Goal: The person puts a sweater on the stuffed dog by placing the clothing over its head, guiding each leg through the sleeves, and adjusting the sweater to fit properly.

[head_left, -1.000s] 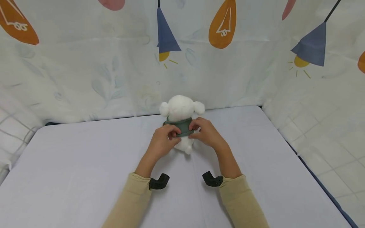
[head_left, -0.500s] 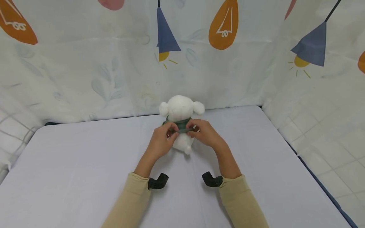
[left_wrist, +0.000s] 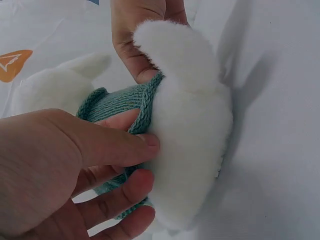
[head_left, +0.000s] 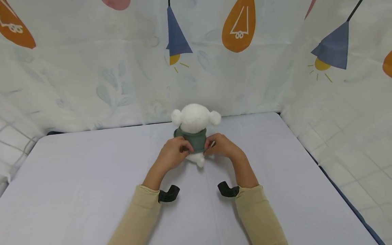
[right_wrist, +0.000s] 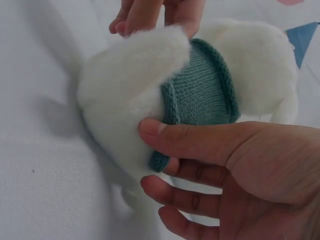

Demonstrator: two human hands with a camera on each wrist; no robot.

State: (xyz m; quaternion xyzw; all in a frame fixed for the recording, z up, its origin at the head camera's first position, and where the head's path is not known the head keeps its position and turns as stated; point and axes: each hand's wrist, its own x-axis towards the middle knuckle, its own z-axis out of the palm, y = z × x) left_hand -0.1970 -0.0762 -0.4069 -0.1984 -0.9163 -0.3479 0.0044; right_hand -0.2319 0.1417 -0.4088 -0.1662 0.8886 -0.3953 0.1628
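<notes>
A white plush animal (head_left: 194,117) with round ears sits near the table's back edge, its tail side toward me. Around its body is a green knitted sweater (head_left: 196,140), its rolled lower hem lying above the fluffy rump (left_wrist: 187,130). My left hand (head_left: 175,152) pinches the hem on the left side between thumb and index finger. On the other side my right hand (head_left: 223,145) pinches the same hem, thumb outside and index finger behind the knit (right_wrist: 200,90). The plush's front is hidden.
A white cloth covers the table (head_left: 92,177). Behind it hangs a pale curtain (head_left: 131,68) printed with lamps and bulbs. Black curved wrist pieces (head_left: 169,194) stick out inward from both sleeves.
The sweater's hem was bunched up higher half a second ago. Both hands have drawn it down over the plush's back, and more green knit shows now.
</notes>
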